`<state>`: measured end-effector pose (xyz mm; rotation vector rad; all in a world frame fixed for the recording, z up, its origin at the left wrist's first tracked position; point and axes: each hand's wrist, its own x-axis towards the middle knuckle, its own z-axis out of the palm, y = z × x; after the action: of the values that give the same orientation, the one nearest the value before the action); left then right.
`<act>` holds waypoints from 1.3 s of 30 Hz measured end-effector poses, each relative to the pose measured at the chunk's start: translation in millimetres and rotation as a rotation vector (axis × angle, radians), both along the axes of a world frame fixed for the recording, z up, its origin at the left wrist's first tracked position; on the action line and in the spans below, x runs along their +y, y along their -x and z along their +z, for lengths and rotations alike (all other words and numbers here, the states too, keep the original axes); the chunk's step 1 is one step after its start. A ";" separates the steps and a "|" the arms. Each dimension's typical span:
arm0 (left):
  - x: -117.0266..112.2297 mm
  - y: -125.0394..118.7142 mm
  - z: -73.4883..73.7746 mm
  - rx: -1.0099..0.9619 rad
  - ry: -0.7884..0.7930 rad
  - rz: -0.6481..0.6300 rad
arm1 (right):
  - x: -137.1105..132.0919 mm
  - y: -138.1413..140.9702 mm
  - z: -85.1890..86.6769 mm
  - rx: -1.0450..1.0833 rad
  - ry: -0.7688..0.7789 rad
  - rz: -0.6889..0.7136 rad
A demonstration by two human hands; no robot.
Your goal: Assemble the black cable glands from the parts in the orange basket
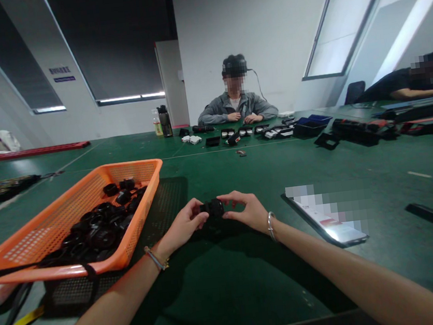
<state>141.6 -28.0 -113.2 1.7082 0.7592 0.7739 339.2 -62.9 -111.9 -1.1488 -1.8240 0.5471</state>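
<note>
Between my two hands, just above the green table (249,279), is a small black round part (215,208). My left hand (189,219) pinches its left end between thumb and fingers. At its right side, the thumb and fingertips of my right hand (246,208) grip the same part. Its exact kind is too small and dark to make out. To the left stands an orange perforated plastic basket (151,201), tilted in view, with many similar black round parts (103,230) heaped inside.
A phone-like flat device (324,218) lies right of my hands, with a small black piece (424,213) beyond it. Across the table a person (236,105) sits behind small black boxes (233,138). Bottles (165,121) and a blue bin (312,124) stand farther back.
</note>
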 end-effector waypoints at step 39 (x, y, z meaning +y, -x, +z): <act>-1.6 -1.3 1.6 0.007 0.015 0.004 | -1.7 1.8 2.7 0.014 0.011 -0.012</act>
<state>142.9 -29.6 -111.6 1.6972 0.7717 0.7631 337.5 -64.6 -109.3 -1.1595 -1.8030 0.5584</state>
